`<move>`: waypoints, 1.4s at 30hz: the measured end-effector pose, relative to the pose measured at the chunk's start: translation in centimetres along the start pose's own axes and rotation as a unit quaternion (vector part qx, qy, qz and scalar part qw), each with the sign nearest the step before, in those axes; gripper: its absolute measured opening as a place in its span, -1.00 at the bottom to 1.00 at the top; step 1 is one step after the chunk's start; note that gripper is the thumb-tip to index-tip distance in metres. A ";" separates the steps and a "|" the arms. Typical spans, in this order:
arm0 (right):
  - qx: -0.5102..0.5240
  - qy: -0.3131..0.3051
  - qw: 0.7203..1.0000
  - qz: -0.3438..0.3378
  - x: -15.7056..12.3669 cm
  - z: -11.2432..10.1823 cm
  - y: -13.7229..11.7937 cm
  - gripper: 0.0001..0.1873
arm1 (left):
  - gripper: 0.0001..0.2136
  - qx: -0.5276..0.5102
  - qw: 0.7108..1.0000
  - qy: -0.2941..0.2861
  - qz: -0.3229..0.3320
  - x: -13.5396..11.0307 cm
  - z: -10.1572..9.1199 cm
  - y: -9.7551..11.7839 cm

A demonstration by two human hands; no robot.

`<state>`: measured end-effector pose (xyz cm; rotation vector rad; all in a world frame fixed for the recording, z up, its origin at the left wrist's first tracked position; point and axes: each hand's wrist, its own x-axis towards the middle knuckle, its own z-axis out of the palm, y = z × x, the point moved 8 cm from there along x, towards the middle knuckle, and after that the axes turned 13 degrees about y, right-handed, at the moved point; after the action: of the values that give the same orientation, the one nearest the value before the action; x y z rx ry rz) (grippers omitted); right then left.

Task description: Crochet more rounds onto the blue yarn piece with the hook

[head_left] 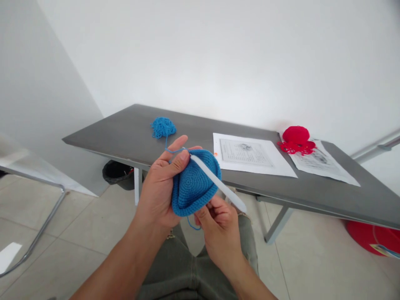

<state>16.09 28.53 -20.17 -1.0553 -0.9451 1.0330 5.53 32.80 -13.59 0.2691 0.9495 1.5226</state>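
My left hand is closed on a blue crocheted piece, its thumb on the upper edge beside the working strand. The piece is cupped, with rounded corners and a raised rim. A crochet hook with a white handle lies across it, its metal tip by my left thumb and its handle slanting down right. My right hand pinches the piece's lower edge. A loose blue tail hangs beside those fingers. From the left index finger, blue yarn runs back to a tangled blue heap on the table.
The dark grey table stands against a white wall. It bears two printed sheets and a ball of red yarn on the right. Below are a black bin and a red container. A metal-framed chair stands at left.
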 end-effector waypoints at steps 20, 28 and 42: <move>-0.280 -0.139 0.942 -0.122 -0.2 -5.5 -0.2 -0.53 | -0.84 0.050 0.995 0.030 0.080 1.3 -0.7 3.3; -0.305 -0.046 0.903 -0.299 -1.0 -8.3 -5.4 -0.23 | -0.50 0.148 0.982 -0.068 0.099 -1.8 -0.2 -0.2; -0.153 0.109 0.935 -0.301 -2.6 -8.1 -8.3 -0.64 | -0.48 0.172 0.984 -0.043 0.002 -4.5 -1.2 -3.5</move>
<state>24.75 22.96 -14.26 -1.0106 -1.1676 0.2597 8.15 27.86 -15.17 0.5791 1.1416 1.3327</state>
